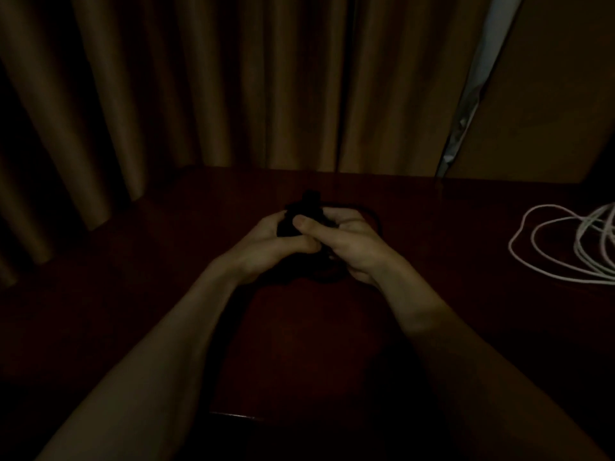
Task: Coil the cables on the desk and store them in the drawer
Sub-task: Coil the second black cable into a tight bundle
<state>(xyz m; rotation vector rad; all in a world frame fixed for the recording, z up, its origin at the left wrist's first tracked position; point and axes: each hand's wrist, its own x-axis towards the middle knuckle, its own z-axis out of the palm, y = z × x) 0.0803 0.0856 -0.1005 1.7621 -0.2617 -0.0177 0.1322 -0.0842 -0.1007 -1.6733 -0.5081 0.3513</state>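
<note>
In a dim room, my two hands meet over the middle of a dark reddish wooden desk [312, 344], both closed around a bundle of black cable [304, 211]. My left hand [266, 247] cups the bundle from the left, fingers curled round its far side and thumb lying across the near side. My right hand [352, 241] grips it from the right, fingers wrapped over the top and thumb pressed flat against the front of the bundle, just above my left thumb. A dark knob of the cable, which may be a plug, sticks up beyond my fingertips, though the light is too low to be sure. One thin black loop curves out past my right hand and lies close to the desktop. Whether the bundle rests on the wood or is held just above it, I cannot tell.

Well apart from my hands, at the right edge of the desk, a white cable [562, 242] lies in loose, uneven loops, running out of view. Tan curtains [199, 78] hang in heavy folds behind the desk, and a pale strip of light [474, 91] shows at their right edge.
</note>
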